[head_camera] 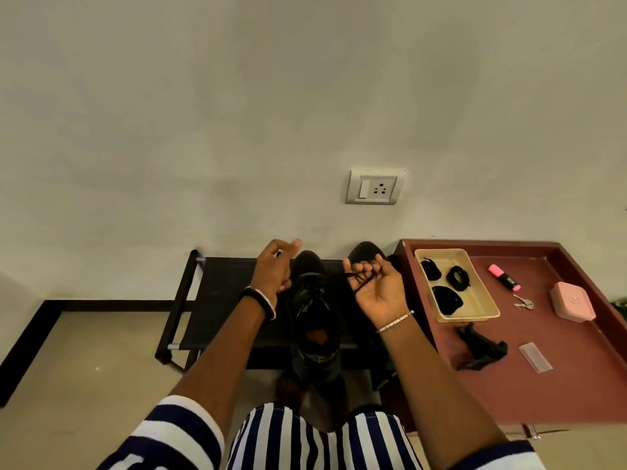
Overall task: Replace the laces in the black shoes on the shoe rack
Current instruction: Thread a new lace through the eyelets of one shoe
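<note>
A dark red table (559,385) stands to the right of the right hand's fingers, and the black shoe rack (220,300) stretches left from under the left hand's fingers. Both bare forearms reach forward over the rack, each with a bracelet at the wrist.

The left hand (276,266) shows its back, its fingers curled inward with one fingertip stretched toward the wall; whether they pinch anything cannot be told. The right hand (376,290) is turned palm up, its fingers curled round a black lace (353,274) that runs taut from them to the eyelets of the black shoe (315,317). That shoe stands on the rack directly below and between both sets of fingers, toe to the wall. A second black shoe (364,252) sits just beyond the right fingertips.

Right of those fingers, a beige tray (475,300) on the table holds three black lace bundles (448,300). Farther right lie a pink highlighter (504,277), keys (524,302) and a pink box (571,301); its small mark is too small to read.
</note>
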